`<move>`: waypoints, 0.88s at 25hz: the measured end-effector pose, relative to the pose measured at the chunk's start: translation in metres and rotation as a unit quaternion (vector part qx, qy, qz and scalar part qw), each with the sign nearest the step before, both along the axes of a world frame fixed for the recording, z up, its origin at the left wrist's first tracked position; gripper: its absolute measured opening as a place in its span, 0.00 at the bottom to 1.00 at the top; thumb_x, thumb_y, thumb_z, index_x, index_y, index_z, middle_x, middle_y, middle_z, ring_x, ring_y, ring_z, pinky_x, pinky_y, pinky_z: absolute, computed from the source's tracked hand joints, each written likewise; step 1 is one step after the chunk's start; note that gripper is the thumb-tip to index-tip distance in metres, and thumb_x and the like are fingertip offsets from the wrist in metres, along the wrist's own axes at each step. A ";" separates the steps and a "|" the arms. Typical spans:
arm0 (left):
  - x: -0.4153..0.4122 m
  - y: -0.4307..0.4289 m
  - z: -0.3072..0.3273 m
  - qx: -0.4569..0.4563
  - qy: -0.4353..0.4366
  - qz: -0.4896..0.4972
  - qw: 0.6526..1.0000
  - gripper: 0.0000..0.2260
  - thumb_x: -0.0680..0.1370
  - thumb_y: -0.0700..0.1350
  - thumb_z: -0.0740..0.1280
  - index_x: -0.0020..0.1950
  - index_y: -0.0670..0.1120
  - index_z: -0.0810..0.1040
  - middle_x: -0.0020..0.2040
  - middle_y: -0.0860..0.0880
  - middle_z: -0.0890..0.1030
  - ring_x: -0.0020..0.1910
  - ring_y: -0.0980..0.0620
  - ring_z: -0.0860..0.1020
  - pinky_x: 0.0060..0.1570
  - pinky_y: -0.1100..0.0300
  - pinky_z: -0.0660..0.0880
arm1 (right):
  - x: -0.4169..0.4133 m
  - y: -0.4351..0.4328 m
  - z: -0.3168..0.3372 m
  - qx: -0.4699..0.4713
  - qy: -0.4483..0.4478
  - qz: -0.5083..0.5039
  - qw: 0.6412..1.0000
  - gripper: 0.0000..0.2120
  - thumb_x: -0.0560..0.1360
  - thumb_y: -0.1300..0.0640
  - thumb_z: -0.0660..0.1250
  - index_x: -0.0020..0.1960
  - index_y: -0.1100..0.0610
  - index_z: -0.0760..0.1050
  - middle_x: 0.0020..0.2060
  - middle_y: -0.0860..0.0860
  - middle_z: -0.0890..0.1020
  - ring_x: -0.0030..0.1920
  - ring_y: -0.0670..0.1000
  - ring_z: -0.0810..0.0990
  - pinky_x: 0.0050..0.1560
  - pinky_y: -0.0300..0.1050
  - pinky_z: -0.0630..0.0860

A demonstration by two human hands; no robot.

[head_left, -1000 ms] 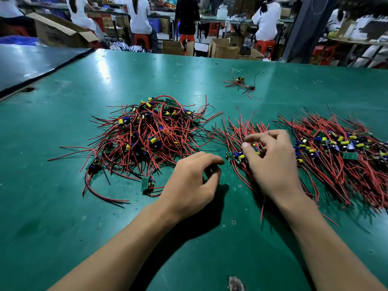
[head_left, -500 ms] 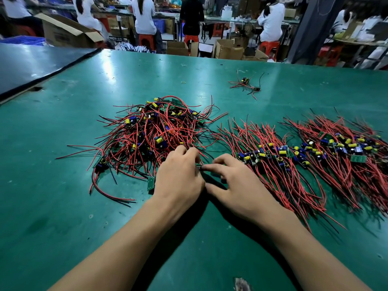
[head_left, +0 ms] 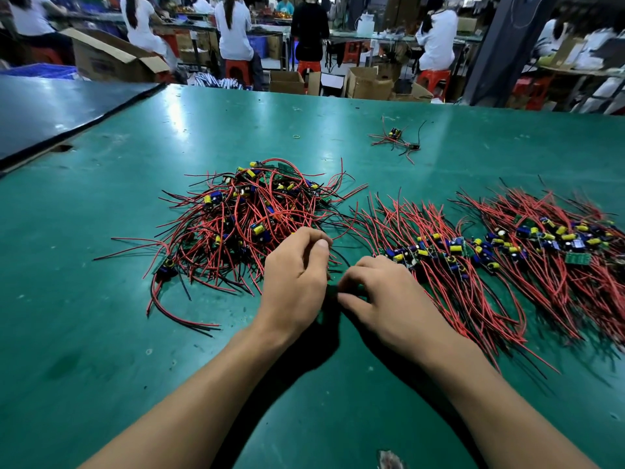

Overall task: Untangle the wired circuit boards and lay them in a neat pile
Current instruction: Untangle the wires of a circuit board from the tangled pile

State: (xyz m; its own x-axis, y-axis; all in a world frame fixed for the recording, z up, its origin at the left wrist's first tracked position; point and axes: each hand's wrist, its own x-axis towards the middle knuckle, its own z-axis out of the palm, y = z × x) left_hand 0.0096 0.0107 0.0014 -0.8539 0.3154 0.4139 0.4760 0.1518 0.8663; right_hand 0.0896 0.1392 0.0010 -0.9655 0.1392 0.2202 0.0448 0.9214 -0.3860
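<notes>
Both hands have drawn together since a second ago, when the right hand (head_left: 389,296) rested on the middle pile and the left hand (head_left: 296,282) lay curled alone on the table. Now they meet at the near edge of the tangle (head_left: 250,225), fingertips nearly touching.

Between them sits something small and dark green, blurred; it may be a board, but I cannot tell for sure. The left hand is curled, thumb and forefinger pinched close near thin wires at the tangle's edge. The right hand is also curled, its thumb and fingers closing on the same small green thing. Whether either grip is firm is unclear.

Three heaps of wired boards lie on the green table (head_left: 101,333). The tangle, on the left, is a loose mound of red and black wires with yellow and blue parts poking out. The middle pile (head_left: 439,258) lies just right of the hands, its wires combed roughly one way. The right pile (head_left: 558,245) lies beside it, reaching the picture's edge, laid in the same direction.

Farther back, well apart from the heaps, a small stray cluster (head_left: 395,138) of a couple of wired boards lies alone.

Beyond the table, at least five people sit or stand with their backs turned, among cardboard boxes and red stools.
</notes>
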 end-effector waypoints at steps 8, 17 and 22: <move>-0.006 -0.003 -0.002 -0.025 0.063 0.091 0.994 0.07 0.76 0.49 0.70 0.40 0.50 0.77 0.33 0.53 0.79 0.33 0.56 0.76 0.36 0.56 0.74 | 0.005 0.032 0.023 -0.350 0.140 -0.068 0.924 0.05 0.75 0.56 0.75 0.42 0.55 0.82 0.31 0.43 0.81 0.31 0.40 0.75 0.37 0.30 0.71; -0.005 -0.001 0.001 -0.060 -0.156 -0.057 0.984 0.11 0.77 0.51 0.70 0.42 0.44 0.80 0.32 0.46 0.82 0.24 0.48 0.78 0.28 0.59 0.75 | 0.005 0.032 0.035 -0.644 0.192 -0.033 0.740 0.06 0.67 0.55 0.74 0.41 0.56 0.81 0.33 0.52 0.82 0.33 0.49 0.81 0.37 0.38 0.79; -0.003 0.000 0.009 0.066 -0.370 -0.203 0.904 0.07 0.78 0.41 0.69 0.48 0.37 0.77 0.36 0.38 0.79 0.25 0.46 0.79 0.23 0.61 0.75 | 0.007 0.028 0.040 -0.683 0.153 0.031 0.713 0.05 0.67 0.52 0.74 0.37 0.53 0.83 0.33 0.52 0.82 0.35 0.50 0.82 0.40 0.41 0.81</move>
State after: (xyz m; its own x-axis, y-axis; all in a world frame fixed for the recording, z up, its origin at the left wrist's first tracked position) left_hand 0.0063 0.0110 0.0104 -0.7366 0.6553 -0.1676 -0.2489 -0.0322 0.9680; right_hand 0.0970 0.1673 0.0409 -0.9153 0.3842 0.1210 -0.2578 -0.3280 -0.9088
